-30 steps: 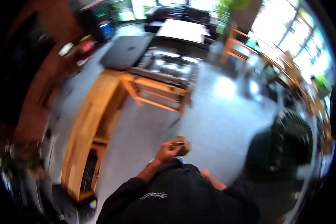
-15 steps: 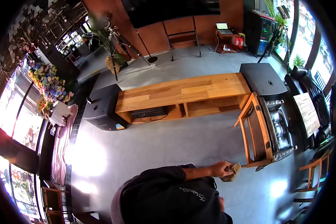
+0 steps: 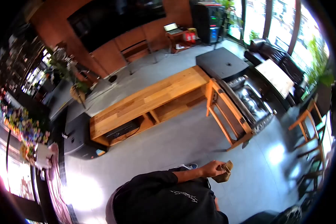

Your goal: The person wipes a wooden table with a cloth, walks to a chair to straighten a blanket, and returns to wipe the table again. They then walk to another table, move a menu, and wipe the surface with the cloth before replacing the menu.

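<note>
My left hand reaches out across the front of my body, its fingers wrapped round a tan, folded piece that looks like cloth or stiff paper. The piece is held above the grey floor. A sliver of skin shows at the right edge of my black shirt; if this is my right hand, its fingers are hidden. Beyond my left hand stands a wooden chair, apart from it, beside a black tufted leather seat.
A long wooden TV cabinet crosses the middle between two black speakers. A table and wooden chairs stand right. Flowers are at left; a laptop and red extinguishers are at the back.
The view has tilted and turned rightward, so the cabinet and chair appear farther left and slanted. My left hand still holds the tan piece, with the wooden chair now farther from it in view.
</note>
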`<control>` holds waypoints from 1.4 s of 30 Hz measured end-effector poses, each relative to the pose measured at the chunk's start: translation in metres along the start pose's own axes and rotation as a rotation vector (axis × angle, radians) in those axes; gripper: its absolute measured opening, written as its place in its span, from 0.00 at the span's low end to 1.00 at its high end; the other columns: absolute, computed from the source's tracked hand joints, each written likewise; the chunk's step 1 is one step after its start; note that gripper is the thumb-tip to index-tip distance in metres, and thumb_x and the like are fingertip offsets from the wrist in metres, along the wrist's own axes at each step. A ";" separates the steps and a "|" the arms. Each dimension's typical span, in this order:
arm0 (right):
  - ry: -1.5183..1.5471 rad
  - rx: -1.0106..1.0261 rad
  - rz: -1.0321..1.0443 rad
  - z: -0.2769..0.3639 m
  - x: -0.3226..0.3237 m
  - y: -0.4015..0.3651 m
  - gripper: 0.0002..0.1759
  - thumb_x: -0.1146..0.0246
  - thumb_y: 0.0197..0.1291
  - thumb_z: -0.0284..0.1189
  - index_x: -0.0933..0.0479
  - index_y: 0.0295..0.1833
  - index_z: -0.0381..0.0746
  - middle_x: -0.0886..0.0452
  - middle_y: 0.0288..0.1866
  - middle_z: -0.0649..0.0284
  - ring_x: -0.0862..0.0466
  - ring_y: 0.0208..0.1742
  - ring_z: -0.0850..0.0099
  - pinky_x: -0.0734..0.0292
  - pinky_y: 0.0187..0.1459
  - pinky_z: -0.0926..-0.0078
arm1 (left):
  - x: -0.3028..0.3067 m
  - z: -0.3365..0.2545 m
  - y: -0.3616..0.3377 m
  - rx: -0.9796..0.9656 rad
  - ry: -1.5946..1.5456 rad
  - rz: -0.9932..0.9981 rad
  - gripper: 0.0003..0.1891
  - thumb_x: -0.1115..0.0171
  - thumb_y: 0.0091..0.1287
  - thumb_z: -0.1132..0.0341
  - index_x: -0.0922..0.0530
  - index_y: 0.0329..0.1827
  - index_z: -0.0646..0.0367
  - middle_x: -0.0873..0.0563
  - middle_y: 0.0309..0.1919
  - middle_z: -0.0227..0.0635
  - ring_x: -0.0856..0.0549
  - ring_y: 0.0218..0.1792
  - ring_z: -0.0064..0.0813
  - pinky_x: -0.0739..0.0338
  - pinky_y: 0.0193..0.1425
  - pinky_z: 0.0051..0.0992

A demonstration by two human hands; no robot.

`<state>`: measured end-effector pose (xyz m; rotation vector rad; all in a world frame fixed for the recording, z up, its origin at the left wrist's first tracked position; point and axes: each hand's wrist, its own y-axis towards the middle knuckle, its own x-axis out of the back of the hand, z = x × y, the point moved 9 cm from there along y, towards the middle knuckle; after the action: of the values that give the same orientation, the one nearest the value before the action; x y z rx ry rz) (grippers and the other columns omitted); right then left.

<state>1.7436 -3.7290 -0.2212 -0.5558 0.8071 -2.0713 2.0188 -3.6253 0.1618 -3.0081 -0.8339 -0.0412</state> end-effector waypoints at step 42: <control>0.545 -0.118 -0.931 0.153 0.545 -0.001 0.10 0.40 0.69 0.33 0.18 0.41 0.38 0.14 0.40 0.60 0.15 0.38 0.68 0.17 0.43 0.66 | -0.258 0.059 0.572 0.163 0.121 0.262 0.16 0.37 0.70 0.70 0.19 0.59 0.62 0.11 0.44 0.42 0.12 0.44 0.29 0.19 0.51 0.30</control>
<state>1.5328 -4.2286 -0.0600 -0.4753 1.1147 -3.1301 2.0939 -4.2468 0.0881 -2.8977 -0.4081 -0.1417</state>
